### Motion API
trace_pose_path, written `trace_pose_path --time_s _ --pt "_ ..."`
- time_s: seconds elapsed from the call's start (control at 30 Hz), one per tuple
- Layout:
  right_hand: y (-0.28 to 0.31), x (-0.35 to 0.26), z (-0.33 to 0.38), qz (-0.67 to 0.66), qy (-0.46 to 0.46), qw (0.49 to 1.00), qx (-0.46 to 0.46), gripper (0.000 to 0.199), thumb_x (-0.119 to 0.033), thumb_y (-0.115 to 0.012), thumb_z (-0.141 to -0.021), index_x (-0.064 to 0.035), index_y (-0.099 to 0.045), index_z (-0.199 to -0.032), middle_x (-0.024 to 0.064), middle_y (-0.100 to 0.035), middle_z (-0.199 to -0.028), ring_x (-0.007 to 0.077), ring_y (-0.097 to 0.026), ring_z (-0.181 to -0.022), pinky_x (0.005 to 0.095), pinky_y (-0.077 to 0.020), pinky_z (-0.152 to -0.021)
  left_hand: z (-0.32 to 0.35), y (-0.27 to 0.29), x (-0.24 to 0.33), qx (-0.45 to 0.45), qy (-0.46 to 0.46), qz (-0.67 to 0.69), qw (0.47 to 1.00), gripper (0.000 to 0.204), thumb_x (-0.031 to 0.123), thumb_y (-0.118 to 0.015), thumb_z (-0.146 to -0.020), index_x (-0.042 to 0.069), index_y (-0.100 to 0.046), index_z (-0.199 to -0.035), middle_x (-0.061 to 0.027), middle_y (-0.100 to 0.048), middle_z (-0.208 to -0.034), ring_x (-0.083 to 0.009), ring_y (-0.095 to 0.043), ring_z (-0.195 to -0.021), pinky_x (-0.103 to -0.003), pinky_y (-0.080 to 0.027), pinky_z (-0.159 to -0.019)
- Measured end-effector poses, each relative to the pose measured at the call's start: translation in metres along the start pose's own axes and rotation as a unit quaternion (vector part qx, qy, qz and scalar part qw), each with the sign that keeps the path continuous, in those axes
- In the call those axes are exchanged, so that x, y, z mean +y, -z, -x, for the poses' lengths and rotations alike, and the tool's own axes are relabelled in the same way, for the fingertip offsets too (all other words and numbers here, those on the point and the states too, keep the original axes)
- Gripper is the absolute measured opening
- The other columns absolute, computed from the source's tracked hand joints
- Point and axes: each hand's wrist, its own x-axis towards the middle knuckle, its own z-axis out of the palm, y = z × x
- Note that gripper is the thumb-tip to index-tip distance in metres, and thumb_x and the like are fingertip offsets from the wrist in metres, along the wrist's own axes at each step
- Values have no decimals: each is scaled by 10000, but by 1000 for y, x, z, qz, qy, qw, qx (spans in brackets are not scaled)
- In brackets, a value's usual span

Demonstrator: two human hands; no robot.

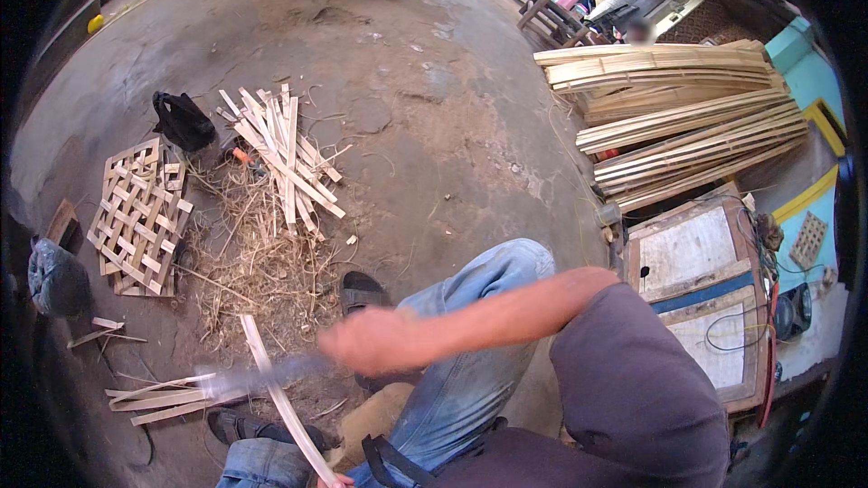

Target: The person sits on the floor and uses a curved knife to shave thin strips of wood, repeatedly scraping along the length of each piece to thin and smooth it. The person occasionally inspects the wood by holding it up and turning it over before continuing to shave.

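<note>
- The right hand is closed in a fist, apparently around the handle of a knife; the handle itself is hidden.
- The left hand shows only a few fingers at the lower edge; they seem to pinch the near end of a bamboo strip, though most of that grip is out of view.
- The strip slants up and away from the lap, its far end free over the floor, probably so the blade can reach its length while the left hand steadies it.
- The knife crosses the strip, pointing left; motion blur hides whether the edge touches it.
- Fine shavings lie heaped ahead of the feet, presumably where trimmings drop.
- Pale strips are piled just beyond, and a few loose strips lie by the left sandal, likely within easy reach.
- A woven panel lies left of the shavings; long bamboo bundles are stacked well apart at right, perhaps to leave working room.
- The held strip looks pale cream, narrow, flat and gently bowed, partly from lens bend; its surface finish is too blurred to judge.
</note>
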Motion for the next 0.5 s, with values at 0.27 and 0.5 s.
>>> trace_pose_path --time_s 0.27,0.5 --pt "24 38 -23 -23 -124 992 5 163 -138 -525 -865 15 -497 -916 202 -652 -736 421 -677 -718 491 -568 -634 0 -10 1 17 -21 15 1000 204 333 -545 -970 144 -560 -1046 58 -457 -682 -44 -396 -522 -197 -297 -437" --pt "-9 -21 -40 -381 -95 910 135 433 -284 -694 -849 53 -560 -1085 159 -672 -827 237 -668 -723 362 -538 -670 -10 -18 16 -56 -32 -44 997 287 339 -536 -979 118 -540 -1163 26 -492 -713 -58 -423 -515 -219 -322 -412"
